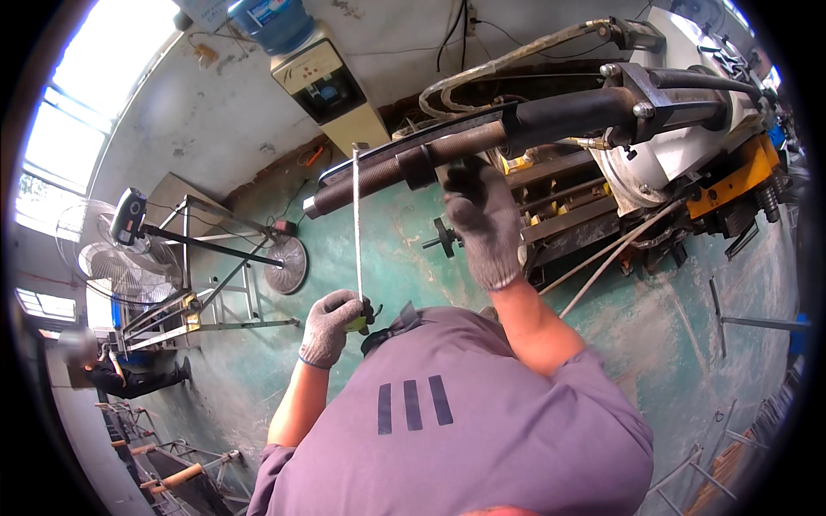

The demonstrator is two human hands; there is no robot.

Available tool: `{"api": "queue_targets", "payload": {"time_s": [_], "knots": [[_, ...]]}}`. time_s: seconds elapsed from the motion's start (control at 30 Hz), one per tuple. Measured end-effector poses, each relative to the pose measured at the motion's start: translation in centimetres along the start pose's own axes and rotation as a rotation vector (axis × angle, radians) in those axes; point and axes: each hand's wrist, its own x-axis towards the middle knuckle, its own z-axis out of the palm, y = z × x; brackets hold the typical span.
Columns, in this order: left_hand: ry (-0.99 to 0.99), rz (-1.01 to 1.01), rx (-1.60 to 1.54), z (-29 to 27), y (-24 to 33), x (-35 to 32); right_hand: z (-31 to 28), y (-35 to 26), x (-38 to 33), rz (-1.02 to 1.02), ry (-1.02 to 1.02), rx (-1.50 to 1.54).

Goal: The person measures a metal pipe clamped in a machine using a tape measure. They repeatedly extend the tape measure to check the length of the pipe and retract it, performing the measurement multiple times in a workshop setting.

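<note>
While the left hand (pixel 332 328) grips a tape measure (pixel 354 325), the right hand (pixel 483 225) is up at a threaded shaft (pixel 370 185)

The left hand, in a grey knitted glove, is in front of the person's purple-grey shirt (pixel 465 430), its fingers clenched around the tape measure, so that only part of the yellow-green case shows. From there a pale tape (pixel 358 249) runs straight up, crosses in front of the threaded shaft near its free end, and reaches just past the shaft's far edge.

The right hand, also gloved, is near a dark collar (pixel 417 166) on the shaft, on the side toward the machine. Its fingers are bent and overlap the shaft's near edge in this view; whether they grasp it or merely touch it, I cannot tell.

To the right, the shaft meets a thicker black cylinder (pixel 568 118), which leads to a heavy clamp block (pixel 641 103). A small black handwheel (pixel 444 237) sits below the right hand, to its left. Beyond the shaft, a water dispenser (pixel 366 116) stands by the wall, with a blue bottle (pixel 274 26) on top. On the left, a large fan (pixel 120 267) stands near a metal frame (pixel 225 288) on the green floor (pixel 404 267), and another person (pixel 129 380) in dark clothes is farther back.
</note>
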Motion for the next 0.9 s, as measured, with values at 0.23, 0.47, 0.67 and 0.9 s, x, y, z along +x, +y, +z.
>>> {"api": "queue_targets", "payload": {"time_s": [0.23,0.47,0.67,0.9], "knots": [[-0.015,0.049,-0.076,0.1,-0.8,-0.1,2.2,-1.0,3.3,0.203,-0.057,0.045],[0.019,0.049,-0.079,0.0,-1.7,-0.2,3.0,-0.5,3.8,0.249,-0.026,0.213],[0.072,0.017,-0.013,1.6,-0.9,-0.5,2.8,-0.4,3.7,0.264,-0.034,0.249],[0.044,0.014,-0.025,1.5,-0.7,-0.2,2.5,-0.3,3.8,0.284,-0.036,0.343]]}}
